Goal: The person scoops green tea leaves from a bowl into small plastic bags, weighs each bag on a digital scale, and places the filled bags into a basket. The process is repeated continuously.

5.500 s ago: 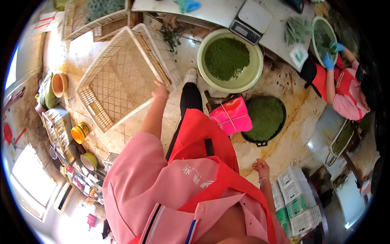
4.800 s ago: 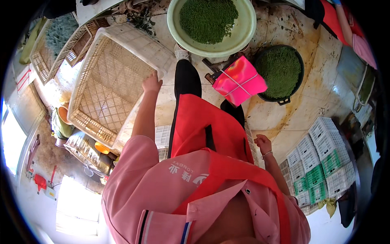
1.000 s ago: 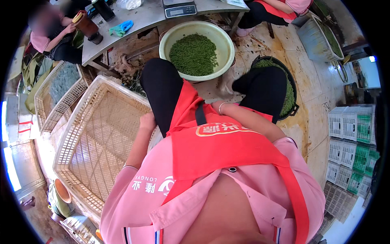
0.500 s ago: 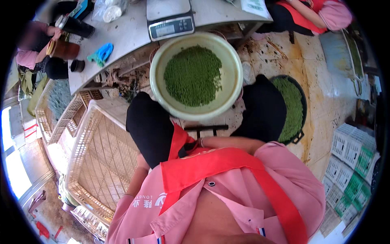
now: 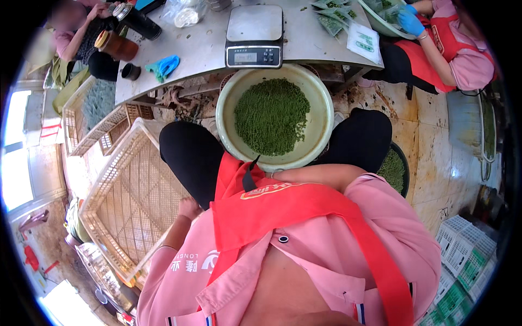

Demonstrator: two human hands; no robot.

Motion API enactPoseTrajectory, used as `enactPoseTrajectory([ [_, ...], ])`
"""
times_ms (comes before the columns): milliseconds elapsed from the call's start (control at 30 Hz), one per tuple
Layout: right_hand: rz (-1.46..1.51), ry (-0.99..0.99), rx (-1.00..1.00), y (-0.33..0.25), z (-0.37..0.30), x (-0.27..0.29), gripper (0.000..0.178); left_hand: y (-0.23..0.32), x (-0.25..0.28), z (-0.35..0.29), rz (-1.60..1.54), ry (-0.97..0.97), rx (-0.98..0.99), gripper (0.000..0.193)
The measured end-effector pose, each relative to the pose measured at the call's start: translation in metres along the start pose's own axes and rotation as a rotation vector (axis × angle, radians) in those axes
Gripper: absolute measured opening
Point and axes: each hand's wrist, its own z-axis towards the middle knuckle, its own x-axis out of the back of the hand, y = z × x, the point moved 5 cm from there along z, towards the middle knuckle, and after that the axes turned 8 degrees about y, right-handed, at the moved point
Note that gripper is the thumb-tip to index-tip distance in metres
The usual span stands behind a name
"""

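A pale green basin holds a heap of small green peas, and it stands between my knees beneath the table edge. My left hand is beside my left thigh, over the near side of a woven basket. Its fingers look curled, with nothing visible in them. My right forearm crosses my lap, and the wrist reaches the red apron close to the basin's near rim. The apron's folds hide my right hand.
A metal table carries a scale, a blue glove, jars and bags. A dark tub of peas stands beyond my right knee. Crates are stacked at right. A co-worker's blue-gloved hand is at another basin; another person sits far left.
The view has shifted, bringing more of the table and the right co-worker into sight. My left hand has come slightly away from my thigh. The peas look unchanged.
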Motion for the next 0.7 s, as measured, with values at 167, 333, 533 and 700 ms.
enactPoseTrajectory([
  [167, -0.044, 0.049, 0.014, -0.015, 0.002, -0.012, 0.036, 0.005, 0.006, -0.008, -0.033, 0.094, 0.074, 0.015],
  [333, -0.061, 0.095, -0.003, -0.017, -0.009, -0.012, 0.036, 0.001, -0.009, -0.002, -0.062, 0.069, 0.033, 0.017],
  [533, -0.018, 0.149, 0.022, -0.027, -0.031, -0.016, 0.035, 0.003, -0.038, -0.004, -0.953, 0.547, 0.129, 0.046],
  [700, 0.631, 0.267, 0.045, 0.0, -0.1, -0.002, 0.035, 0.014, -0.018, 0.028, -0.349, 0.092, 0.091, 0.029],
])
